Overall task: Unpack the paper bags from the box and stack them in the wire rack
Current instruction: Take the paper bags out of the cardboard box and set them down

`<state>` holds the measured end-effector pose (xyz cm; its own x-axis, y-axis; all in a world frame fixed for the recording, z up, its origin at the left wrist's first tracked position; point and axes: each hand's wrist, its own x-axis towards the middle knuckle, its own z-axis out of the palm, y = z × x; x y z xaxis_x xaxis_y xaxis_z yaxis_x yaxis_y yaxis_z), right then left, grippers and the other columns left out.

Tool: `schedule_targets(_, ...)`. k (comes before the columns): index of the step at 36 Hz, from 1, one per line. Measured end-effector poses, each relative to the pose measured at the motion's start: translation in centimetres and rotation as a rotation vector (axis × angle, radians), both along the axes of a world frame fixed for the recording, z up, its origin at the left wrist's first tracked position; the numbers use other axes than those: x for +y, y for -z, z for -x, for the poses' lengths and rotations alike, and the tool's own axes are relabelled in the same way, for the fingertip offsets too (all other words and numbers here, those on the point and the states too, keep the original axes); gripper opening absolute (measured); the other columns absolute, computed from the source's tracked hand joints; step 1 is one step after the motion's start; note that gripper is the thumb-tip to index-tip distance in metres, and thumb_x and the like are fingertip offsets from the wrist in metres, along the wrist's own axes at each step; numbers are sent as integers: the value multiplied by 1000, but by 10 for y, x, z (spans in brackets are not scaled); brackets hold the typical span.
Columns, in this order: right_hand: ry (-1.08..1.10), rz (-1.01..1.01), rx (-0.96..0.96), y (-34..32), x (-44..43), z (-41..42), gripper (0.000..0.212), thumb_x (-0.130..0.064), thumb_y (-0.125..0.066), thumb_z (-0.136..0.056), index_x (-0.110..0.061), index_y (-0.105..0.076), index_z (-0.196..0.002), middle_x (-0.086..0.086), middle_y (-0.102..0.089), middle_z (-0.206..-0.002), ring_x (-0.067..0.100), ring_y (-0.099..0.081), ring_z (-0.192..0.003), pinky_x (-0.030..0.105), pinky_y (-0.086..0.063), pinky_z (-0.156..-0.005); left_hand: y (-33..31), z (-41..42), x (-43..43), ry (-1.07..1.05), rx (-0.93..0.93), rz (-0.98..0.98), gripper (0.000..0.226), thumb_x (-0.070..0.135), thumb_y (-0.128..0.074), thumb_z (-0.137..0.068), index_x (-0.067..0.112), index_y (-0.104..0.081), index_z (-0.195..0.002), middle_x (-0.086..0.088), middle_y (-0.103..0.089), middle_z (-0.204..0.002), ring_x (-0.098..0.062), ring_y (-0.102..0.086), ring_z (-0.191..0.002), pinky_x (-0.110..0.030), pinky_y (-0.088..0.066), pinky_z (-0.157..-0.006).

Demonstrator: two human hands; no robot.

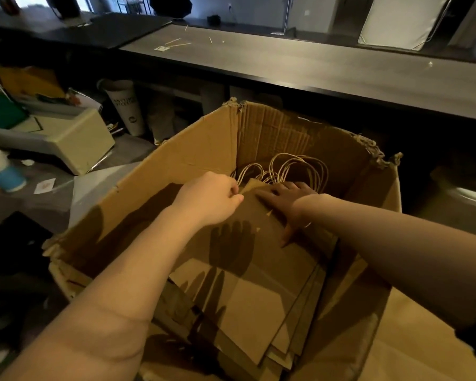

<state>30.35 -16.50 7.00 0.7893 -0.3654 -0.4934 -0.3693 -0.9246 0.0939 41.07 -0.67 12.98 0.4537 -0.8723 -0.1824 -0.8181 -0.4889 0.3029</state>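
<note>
Beside a long dark counter [313, 70], a large cardboard box [193, 149] with torn flaps stands open, flat brown paper bags [259, 298] stacked inside, their looped handles [286, 166] at the far end. A person's left hand [208, 198] pinches the top bag's upper edge with curled fingers, while the right hand [289, 199] lies spread flat on that bag

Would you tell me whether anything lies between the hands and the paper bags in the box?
Nothing visible does: the left hand pinches the edge of the top paper bag and the right hand rests flat on it.
</note>
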Motion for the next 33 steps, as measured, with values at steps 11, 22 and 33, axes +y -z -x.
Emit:
schedule_targets(11,129,-19,-161,-1,10,-7,118,-50,-80,-64,-17,-7,-150,12,-23,-152,34,-11,-142,45,-10,-116,4,1,3,-12,-13,-89,36,40,-47,-96,22,-54,-127,0,-62,-117,-18,-59,-101,-36,-52,-86)
schedule_targets(22,206,-104,-610,-23,14,-9,57,-43,-68,-81,-17,-48,-128,0,-59,-107,27,-38,-124,44,-30,-104,6,-10,4,-42,35,-56,48,37,-48,-96,21,-40,-141,-4,-51,-137,-21,-52,-120,-37,-48,-94)
schedule_targets(33,123,-278,-857,-44,18,3,19,-22,-68,-84,-17,-58,-100,-11,-52,-71,7,-52,-70,28,-38,-94,18,-25,0,-129,412,-285,76,50,-49,-92,16,-14,-151,-6,-30,-153,-25,-36,-136,-38,-32,-111)
